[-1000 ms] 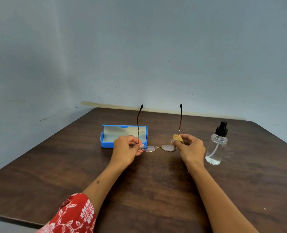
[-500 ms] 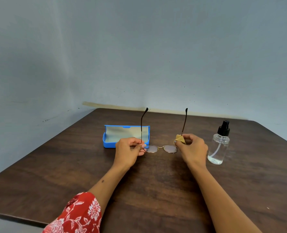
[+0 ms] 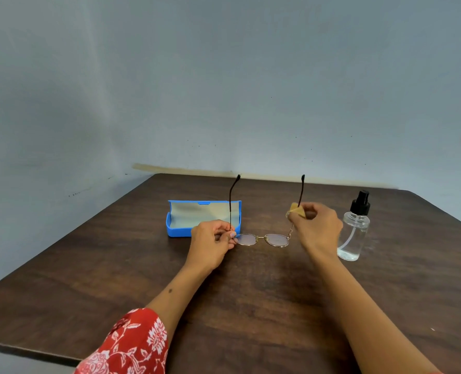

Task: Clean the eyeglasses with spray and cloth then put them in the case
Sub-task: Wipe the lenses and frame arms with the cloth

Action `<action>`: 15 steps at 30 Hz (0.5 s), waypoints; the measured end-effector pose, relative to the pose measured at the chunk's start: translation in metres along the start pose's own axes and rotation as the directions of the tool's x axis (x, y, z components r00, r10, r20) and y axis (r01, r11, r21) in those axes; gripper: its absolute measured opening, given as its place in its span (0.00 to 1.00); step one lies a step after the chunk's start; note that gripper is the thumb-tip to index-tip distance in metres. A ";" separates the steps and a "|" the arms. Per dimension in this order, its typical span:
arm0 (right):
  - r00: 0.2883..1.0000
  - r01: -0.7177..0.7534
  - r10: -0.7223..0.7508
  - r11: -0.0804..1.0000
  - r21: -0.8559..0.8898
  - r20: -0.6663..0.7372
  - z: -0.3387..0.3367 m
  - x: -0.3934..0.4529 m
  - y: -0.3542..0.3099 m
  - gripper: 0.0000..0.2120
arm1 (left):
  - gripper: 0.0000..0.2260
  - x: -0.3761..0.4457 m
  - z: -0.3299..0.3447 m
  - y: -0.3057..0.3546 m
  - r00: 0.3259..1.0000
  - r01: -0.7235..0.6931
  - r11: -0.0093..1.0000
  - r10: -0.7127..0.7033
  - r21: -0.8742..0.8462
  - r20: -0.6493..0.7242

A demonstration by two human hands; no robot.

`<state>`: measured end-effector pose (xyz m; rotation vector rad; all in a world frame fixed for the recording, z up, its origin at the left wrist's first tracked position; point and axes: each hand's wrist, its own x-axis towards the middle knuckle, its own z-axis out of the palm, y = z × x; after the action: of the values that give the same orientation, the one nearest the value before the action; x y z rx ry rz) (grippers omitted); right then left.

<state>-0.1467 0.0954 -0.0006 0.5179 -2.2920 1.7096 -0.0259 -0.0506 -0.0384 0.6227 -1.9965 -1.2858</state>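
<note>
1. At the left grip [image 3: 213, 240], the eyeglasses [image 3: 261, 239] are pinched at the hinge of the left lens; the fingertips are curled tight there and the exact contact is partly hidden by the knuckles.
2. At the right grip [image 3: 315, 225], a small yellow cloth [image 3: 295, 210] is pinched around the right temple arm; only a corner of the cloth is seen, the rest being covered by the fingers.
3. The eyeglasses are held between the two hands, lenses down and low over the bench [image 3: 251, 306], with both temple arms pointed up; whether the lenses touch the wood cannot be told.
4. One pair of eyeglasses, one cloth, one case and one spray bottle are counted, along with two hands.
5. The blue case [image 3: 178, 230] is seen open behind the left hand, its pale lining shown; its right end is crossed by the left temple arm and its front corner is blocked by the left hand.
6. The clear spray bottle [image 3: 354, 230], black-capped and upright, is stood just beside the right hand, partly filled with liquid.
7. A red patterned sleeve [image 3: 132, 344] is cut off at the bottom edge.
</note>
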 end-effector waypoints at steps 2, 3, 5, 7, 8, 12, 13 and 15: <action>0.998 0.045 -0.040 0.996 0.079 -0.057 -0.003 0.003 -0.007 0.06 | 0.05 0.000 0.000 0.000 1.000 -0.005 1.000 0.005 0.012 0.007; 0.996 0.058 -0.051 0.994 0.097 -0.066 -0.004 0.004 -0.009 0.07 | 0.05 0.000 0.000 0.001 1.000 -0.004 1.000 0.004 0.016 0.009; 0.998 0.045 -0.042 0.995 0.084 -0.042 -0.003 0.002 -0.007 0.07 | 0.05 0.000 0.000 0.001 1.000 -0.005 1.000 0.005 0.023 0.008; 1.000 -0.002 0.001 1.000 0.011 0.029 -0.002 -0.003 0.000 0.07 | 0.04 0.000 0.000 0.001 1.000 -0.013 1.000 0.013 0.026 0.000; 0.997 -0.024 0.026 0.999 -0.032 0.067 -0.001 -0.006 0.005 0.07 | 0.04 0.000 0.000 0.000 1.000 -0.018 0.999 0.018 0.030 -0.004; 0.990 -0.064 0.071 0.996 -0.066 0.118 -0.002 -0.008 0.009 0.13 | 0.04 0.000 0.000 0.000 0.999 -0.040 0.997 0.040 0.061 -0.002; 0.991 -0.057 0.063 0.997 -0.060 0.115 -0.003 -0.007 0.006 0.14 | 0.04 0.000 0.000 0.000 0.999 -0.041 0.997 0.041 0.064 0.002; 0.993 -0.036 0.040 0.999 -0.036 0.110 -0.006 -0.005 -0.001 0.14 | 0.04 0.000 0.000 0.000 0.999 -0.043 0.997 0.043 0.065 0.002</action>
<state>-0.1419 0.1013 0.0005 0.5796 -2.4176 1.6966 -0.0257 -0.0504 -0.0386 0.6064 -2.0481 -1.1994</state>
